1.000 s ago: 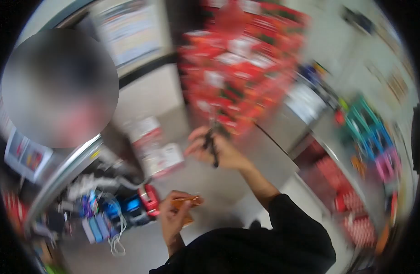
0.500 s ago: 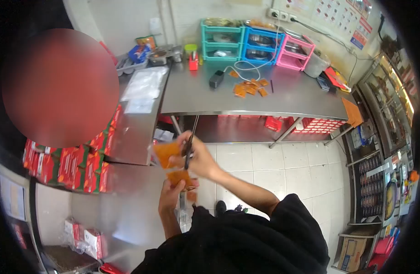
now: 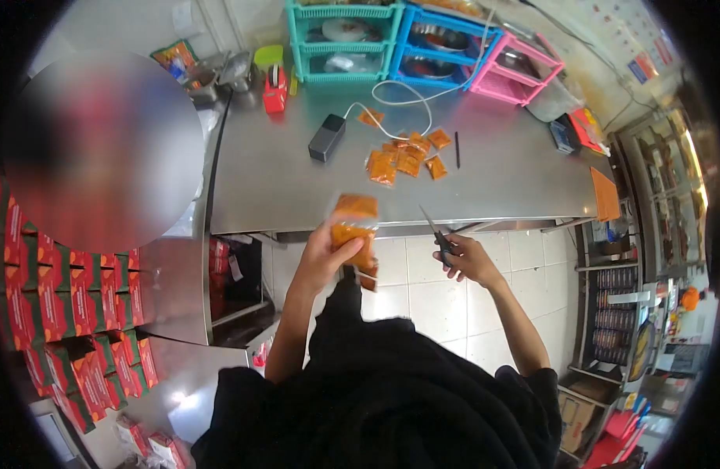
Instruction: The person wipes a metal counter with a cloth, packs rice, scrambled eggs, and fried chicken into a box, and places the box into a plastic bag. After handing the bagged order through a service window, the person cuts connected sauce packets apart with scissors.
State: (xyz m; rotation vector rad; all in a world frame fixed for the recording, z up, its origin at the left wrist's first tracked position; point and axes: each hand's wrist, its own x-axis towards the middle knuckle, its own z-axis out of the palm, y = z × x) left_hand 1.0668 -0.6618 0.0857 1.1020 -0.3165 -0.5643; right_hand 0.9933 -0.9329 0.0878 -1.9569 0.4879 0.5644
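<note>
My left hand (image 3: 319, 256) is closed on a joined strip of orange sauce sachets (image 3: 355, 206), thumb pressed on the front. The strip hangs down in front of my black shirt, and its lower end is partly hidden. Held out to the right, my right hand (image 3: 475, 262) grips black-handled scissors (image 3: 441, 239) whose tip points up and left toward the table's front edge. The blades look closed and do not touch the strip. Ahead on the metal table (image 3: 266, 187) lies a pile of loose orange sachets (image 3: 407, 163).
A black box-shaped device (image 3: 327, 138) with a white cable and a dark pen (image 3: 457, 149) lie on the table. Behind stand green (image 3: 344, 77), blue and pink racks, plus a red tape dispenser (image 3: 274, 92). Red-green packs (image 3: 86, 293) are stacked at left.
The scissors have moved right, away from the strip. The sachet strip in my left hand is now closer to the table. The view has shifted toward the table.
</note>
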